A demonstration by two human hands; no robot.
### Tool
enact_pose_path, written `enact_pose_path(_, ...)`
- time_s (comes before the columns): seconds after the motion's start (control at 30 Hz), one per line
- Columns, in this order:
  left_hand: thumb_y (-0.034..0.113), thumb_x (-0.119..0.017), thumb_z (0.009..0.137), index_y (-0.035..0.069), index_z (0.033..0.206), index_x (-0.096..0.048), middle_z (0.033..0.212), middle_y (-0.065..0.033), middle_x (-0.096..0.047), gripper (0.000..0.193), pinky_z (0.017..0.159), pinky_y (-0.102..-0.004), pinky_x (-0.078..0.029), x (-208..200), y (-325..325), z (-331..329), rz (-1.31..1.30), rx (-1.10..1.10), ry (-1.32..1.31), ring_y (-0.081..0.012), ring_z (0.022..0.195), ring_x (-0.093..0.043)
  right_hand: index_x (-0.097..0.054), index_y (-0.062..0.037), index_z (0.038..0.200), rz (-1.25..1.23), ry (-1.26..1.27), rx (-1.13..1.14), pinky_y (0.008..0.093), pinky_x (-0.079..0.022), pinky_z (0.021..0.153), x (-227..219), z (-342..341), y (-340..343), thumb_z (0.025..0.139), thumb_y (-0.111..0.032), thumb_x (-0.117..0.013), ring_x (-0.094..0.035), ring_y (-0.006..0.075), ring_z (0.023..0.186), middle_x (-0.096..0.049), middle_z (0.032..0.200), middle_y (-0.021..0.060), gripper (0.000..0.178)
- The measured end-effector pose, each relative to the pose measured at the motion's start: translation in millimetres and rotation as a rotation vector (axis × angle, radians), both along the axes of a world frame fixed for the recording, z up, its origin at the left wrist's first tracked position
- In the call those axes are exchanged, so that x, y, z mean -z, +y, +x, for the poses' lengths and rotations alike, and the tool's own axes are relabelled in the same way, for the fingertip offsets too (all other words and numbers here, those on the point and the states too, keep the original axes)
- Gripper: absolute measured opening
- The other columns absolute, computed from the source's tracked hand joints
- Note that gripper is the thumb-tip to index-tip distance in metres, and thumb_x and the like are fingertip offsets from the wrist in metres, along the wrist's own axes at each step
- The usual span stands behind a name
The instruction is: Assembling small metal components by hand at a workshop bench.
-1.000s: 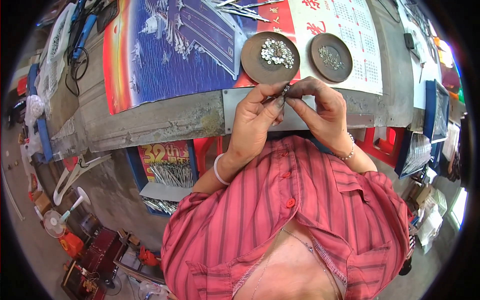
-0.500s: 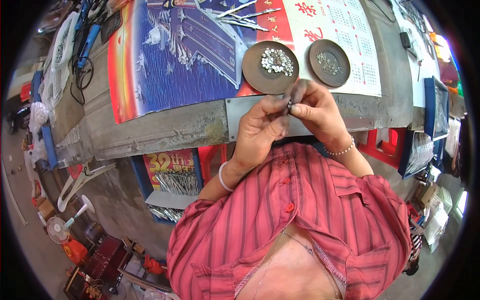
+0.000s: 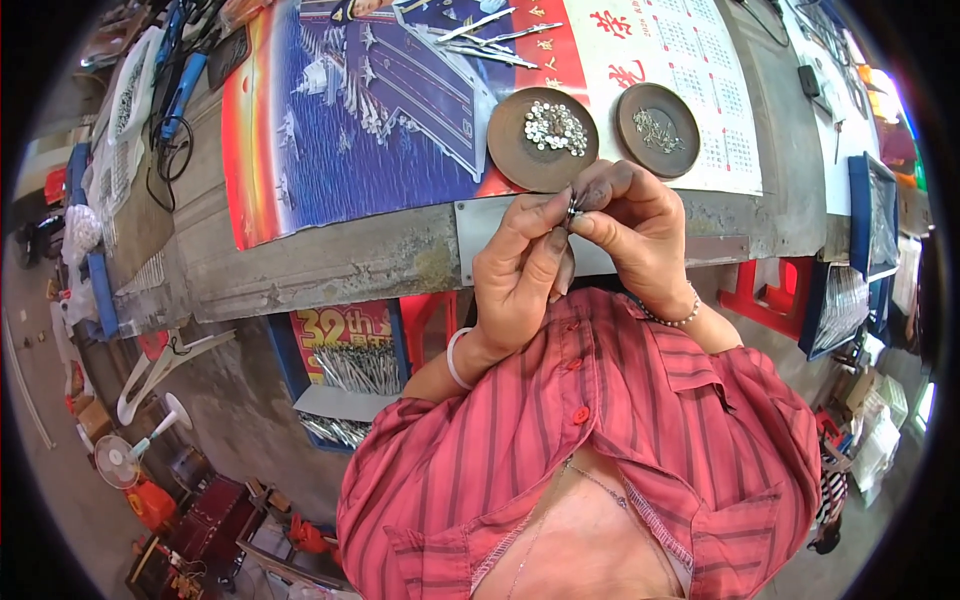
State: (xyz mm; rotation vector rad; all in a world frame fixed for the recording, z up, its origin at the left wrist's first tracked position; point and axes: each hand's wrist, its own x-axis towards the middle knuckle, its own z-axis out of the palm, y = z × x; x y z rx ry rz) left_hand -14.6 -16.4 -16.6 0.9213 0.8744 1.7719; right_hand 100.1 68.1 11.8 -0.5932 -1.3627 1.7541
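Observation:
My left hand point(image 3: 522, 258) and my right hand point(image 3: 640, 225) meet just in front of the table edge, both pinching one small metal part point(image 3: 572, 210). Dark smudges cover the fingertips, and the fingers hide most of the part, so its kind is unclear. Right beyond the hands stands a round brown dish point(image 3: 507, 150) holding a heap of small silvery, disc-like pieces point(image 3: 556, 128). Beside it to the right, a smaller brown dish point(image 3: 632, 105) contains tiny thin metal pieces point(image 3: 657, 130), perhaps pins or rivets.
A printed calendar poster point(image 3: 370, 130) covers much of the worn table point(image 3: 330, 272). Several slim metal strips point(image 3: 485, 38) lie at its far side. Blue-handled tools point(image 3: 182, 88) and a cable sit far left. Under the edge are a blue bin of metal strips point(image 3: 360, 368) and a red stool point(image 3: 768, 292).
Both hands have shifted very slightly, still pinching the small part between them; a little more of it shows now. The view has moved a little, while the dishes keep their places.

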Motion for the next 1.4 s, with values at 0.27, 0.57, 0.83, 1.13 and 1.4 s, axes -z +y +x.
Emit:
enact_pose_path(0.27,-0.001,-0.043,0.097,0.002,0.128,-0.050,0.107,-0.0073,-0.051,0.032,0.047,-0.0193,-0.035,1.1,0.5,-2.0,0.041,0.238,-0.312,-0.0054,0.055,-0.043,-0.055,-0.0029,0.086,-0.367,0.180,-0.187,0.0266,-0.050,0.079,3.6,7.3,7.3,0.079,0.002,-0.071,-0.057,0.0140,0.086,-0.056,0.092,0.0055,0.019)
enact_pose_path(0.57,-0.003,-0.044,0.096,0.003,0.127,-0.051,0.109,-0.0068,-0.050,0.033,0.047,-0.0192,-0.036,0.7,0.8,0.5,0.035,0.142,-0.255,-0.0051,0.056,-0.044,-0.056,-0.0007,0.089,-0.266,0.191,-0.151,0.0262,-0.050,0.075,10.3,0.8,1.1,0.079,0.002,-0.071,-0.059,0.0146,0.085,-0.059,0.091,0.0072,0.017)
enact_pose_path(0.83,-0.007,-0.048,0.092,0.002,0.125,-0.053,0.110,-0.0067,-0.048,0.034,0.061,-0.0175,-0.040,-2.1,-5.4,7.0,0.001,-0.104,0.082,-0.0052,0.075,-0.047,-0.061,0.0027,0.084,0.641,-0.282,0.272,0.0283,-0.050,0.062,-11.1,-6.6,-3.9,0.075,-0.002,-0.072,-0.064,0.0213,0.070,-0.063,0.079,0.0129,0.015)
enact_pose_path(1.13,-0.010,-0.051,0.088,-0.001,0.121,-0.057,0.106,-0.0068,-0.048,0.034,0.077,-0.0186,-0.040,3.5,-13.0,11.5,-0.011,-0.061,0.084,-0.0088,0.089,-0.048,-0.057,-0.0018,0.074,0.724,-0.480,0.013,0.0405,-0.042,0.053,3.3,1.4,-17.2,0.087,-0.019,-0.058,-0.054,0.0349,0.059,-0.052,0.065,0.0151,0.022)
enact_pose_path(1.4,-0.007,-0.051,0.092,-0.001,0.115,-0.058,0.104,-0.0014,-0.049,0.025,0.052,-0.0185,-0.035,-1.5,-14.7,13.5,-0.174,0.128,-0.433,-0.0028,0.065,-0.046,-0.051,-0.0042,0.105,0.210,-0.301,0.540,0.0206,-0.036,0.053,6.8,14.7,14.8,0.087,-0.009,-0.058,-0.044,0.0089,0.063,-0.051,0.086,0.0026,0.020)
